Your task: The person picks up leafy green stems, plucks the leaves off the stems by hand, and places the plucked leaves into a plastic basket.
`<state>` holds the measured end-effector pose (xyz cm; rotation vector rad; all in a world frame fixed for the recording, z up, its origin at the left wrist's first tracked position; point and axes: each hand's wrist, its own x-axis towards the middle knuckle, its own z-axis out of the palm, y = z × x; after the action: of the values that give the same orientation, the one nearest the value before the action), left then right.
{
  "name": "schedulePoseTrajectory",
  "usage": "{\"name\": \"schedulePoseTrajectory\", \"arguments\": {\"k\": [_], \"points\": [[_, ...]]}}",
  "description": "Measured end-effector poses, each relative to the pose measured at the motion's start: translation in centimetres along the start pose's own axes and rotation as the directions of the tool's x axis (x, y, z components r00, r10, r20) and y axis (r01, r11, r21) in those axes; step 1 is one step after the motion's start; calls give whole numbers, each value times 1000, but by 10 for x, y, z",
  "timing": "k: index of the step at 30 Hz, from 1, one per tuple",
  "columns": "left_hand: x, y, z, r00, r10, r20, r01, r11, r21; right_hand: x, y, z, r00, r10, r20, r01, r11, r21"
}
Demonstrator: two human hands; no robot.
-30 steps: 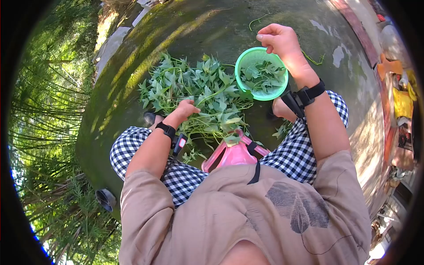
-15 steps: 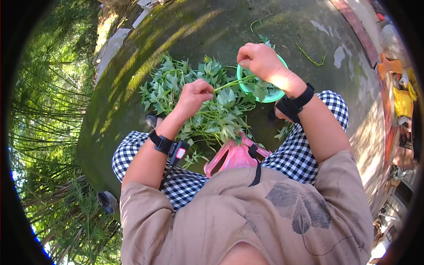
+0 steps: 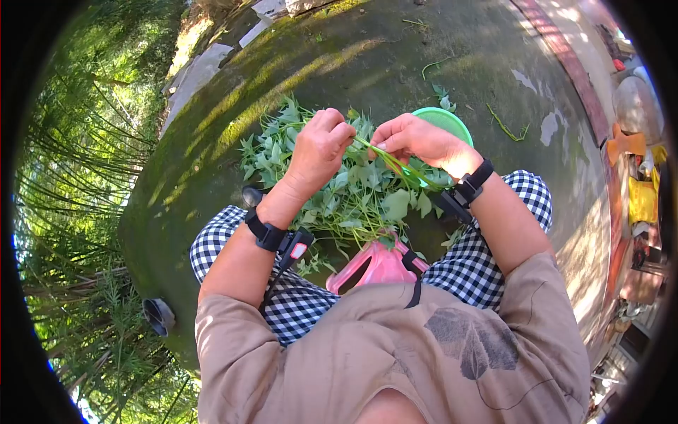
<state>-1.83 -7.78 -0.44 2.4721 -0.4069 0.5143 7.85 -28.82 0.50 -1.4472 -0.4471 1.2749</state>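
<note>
Several leafy green stems (image 3: 399,168) stretch between my hands above a heap of cut greens (image 3: 353,194). My left hand (image 3: 320,148) is closed in a pinch at the upper end of the stems. With thumb and fingers, my right hand (image 3: 422,143) pinches the same stems a short way along, and their lower part trails beneath the palm. Just behind my right hand is a light green plastic basin (image 3: 455,120), partly covered by it. A pink plastic bag (image 3: 378,265) lies between my legs, at the near edge of the heap.
Loose bits of stem (image 3: 507,126) are scattered on the mossy concrete ground (image 3: 409,74) beyond the basin. A dark pot-like object (image 3: 159,316) lies at the left near the plants. Along the right edge runs a reddish kerb (image 3: 565,71), with assorted household items behind it.
My right hand has moved from over the basin, nearer and closer to my left hand. My left hand has risen slightly. The view has shifted a little.
</note>
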Motion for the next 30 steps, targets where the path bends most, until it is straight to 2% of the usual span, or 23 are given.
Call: {"name": "schedulePoseTrajectory", "arguments": {"k": [3,6,9,12,15,18,21,24,27,30], "points": [[7,6,2,997,60,-55,-62,997,-40,6,4,4,999,-9,-39,8,1000,-11],[12,11,-1,997,66,-37,-69,995,-77,5,4,12,994,-39,-105,50,993,106],[17,12,0,995,88,-51,-92,992,-83,1,-5,8,987,-123,-107,129,990,53],[19,14,2,995,74,-69,-83,987,-140,-2,-6,2,990,-109,-89,113,992,50],[21,16,3,986,147,-74,-153,984,-92,-9,-13,4,987,-122,-100,126,991,36],[23,22,-1,976,214,-45,-216,976,-31,-18,-18,12,995,-50,-91,66,981,183],[21,22,5,961,272,-55,-272,962,7,-11,-1,9,993,-45,-106,70,969,237],[14,20,12,972,237,-4,-237,972,-3,-5,15,10,986,-110,-126,138,960,242],[9,22,14,982,186,36,-185,983,-22,-1,18,16,968,-126,-217,181,949,259],[7,22,21,992,124,-31,-127,986,-112,3,24,11,956,-122,-265,202,933,299]]}}
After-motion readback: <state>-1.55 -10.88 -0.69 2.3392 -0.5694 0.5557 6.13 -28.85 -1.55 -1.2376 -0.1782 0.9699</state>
